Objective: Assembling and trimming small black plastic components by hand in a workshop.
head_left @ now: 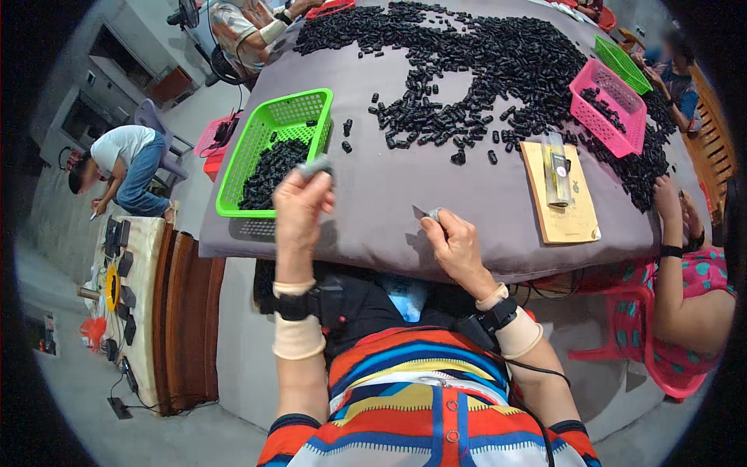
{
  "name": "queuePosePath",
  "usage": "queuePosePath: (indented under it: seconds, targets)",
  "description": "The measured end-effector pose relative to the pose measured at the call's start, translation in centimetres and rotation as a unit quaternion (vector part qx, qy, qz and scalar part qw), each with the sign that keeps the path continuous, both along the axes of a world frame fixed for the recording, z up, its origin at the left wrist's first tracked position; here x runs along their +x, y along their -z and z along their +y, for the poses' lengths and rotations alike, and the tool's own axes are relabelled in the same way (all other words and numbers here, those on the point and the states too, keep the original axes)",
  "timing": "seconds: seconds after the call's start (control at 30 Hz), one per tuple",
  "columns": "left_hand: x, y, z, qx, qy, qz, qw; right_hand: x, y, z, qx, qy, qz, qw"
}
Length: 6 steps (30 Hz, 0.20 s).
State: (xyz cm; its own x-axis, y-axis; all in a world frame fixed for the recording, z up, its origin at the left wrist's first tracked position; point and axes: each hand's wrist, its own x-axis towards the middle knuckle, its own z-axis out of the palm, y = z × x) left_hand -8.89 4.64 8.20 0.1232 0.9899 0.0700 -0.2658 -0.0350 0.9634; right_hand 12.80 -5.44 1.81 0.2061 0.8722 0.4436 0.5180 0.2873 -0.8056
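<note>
My left hand (305, 198) is raised in front of the green basket (328, 124), its fingers curled together. At its fingertips is a blurred greyish thing, and I cannot tell whether it is held or a wrap on a finger. Small black cylindrical parts (274, 173) fill the lower part of that basket. Over the near edge of the table, my right hand (457, 243) is closed on a small knife whose dark pointed blade (419, 212) sticks out to the left. Something light grey is round a finger or thumb there. A few loose black parts (346, 146) lie just right of the basket.
A large pile of black parts (498, 62) spreads over the grey cloth-covered table (366, 210). A tan notebook (572, 222) with a clear case on it lies at the right. Beyond it stand a pink basket (632, 132) and another green basket (611, 54). Other people sit around the table.
</note>
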Motion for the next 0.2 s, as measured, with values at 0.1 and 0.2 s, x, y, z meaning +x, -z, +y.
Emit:
queuePosePath:
  seconds: [0.1, 0.2]
  targets:
    - [-2.3, -2.2, 2.5, 0.071, -0.1, 0.071, 0.99, -0.1, -0.1, 0.0, -0.012, -0.001, -0.019, 1.0]
    - [-3.2, -1.9, 4.7, 0.081, -0.152, 0.227, 0.959, -0.2, 0.2, 0.2, 0.01, 0.003, -0.019, 1.0]
